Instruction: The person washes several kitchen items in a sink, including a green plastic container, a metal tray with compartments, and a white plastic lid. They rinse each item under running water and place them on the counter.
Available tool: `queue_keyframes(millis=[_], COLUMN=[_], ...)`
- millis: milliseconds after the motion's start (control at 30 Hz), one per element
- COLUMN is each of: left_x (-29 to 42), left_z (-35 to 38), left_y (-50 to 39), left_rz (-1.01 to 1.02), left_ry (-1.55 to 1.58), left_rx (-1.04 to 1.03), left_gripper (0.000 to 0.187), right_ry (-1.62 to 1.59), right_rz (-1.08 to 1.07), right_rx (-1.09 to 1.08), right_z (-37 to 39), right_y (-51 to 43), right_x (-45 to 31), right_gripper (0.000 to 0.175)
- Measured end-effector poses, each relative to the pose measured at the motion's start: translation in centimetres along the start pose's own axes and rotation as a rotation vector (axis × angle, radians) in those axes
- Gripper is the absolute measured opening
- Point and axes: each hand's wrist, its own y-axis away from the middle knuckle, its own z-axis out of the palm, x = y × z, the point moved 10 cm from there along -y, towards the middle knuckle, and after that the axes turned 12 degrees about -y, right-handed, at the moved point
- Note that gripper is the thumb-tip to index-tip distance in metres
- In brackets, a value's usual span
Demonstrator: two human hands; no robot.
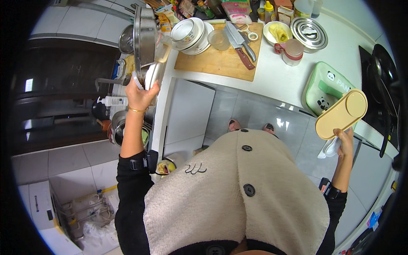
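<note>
At the upper left, my left hand grips a stack of white dishes on edge; a stainless steel pan rises just beyond them, and whether the hand bears it too I cannot tell. My right hand, at the right, holds a yellow oblong plastic lid or tray together with white spoon-like utensils. Behind the yellow piece, a green panda-print case lies on the counter's edge. Two knives and white-handled scissors rest on a wooden cutting board.
Stacked bowls and a clear cup stand at the board's left. A lidded steel pot, a bowl of yellow food and a glass jug occupy the counter. Black pans sit on the stove at right.
</note>
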Motion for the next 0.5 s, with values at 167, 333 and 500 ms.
queue_keyframes(millis=[167, 333, 500], left_x=[-2.7, -9.1, -19.3], left_z=[-1.9, -5.2, -11.6], left_y=[-0.3, 0.9, 5.5], left_rz=[-0.064, -0.281, -0.555], left_ry=[-0.055, 0.01, -0.079], left_rx=[0.032, 0.15, 0.352], left_gripper=[0.033, 0.033, 0.039], right_ry=[-0.001, 0.022, 0.126], right_rz=[0.017, -0.001, -0.032], right_rx=[0.002, 0.012, -0.032], right_z=[-0.6, 0.0, 5.7], right_y=[-0.2, -0.3, 1.2], right_x=[0.2, -0.5, -4.5], right_gripper=[0.056, 0.06, 0.066])
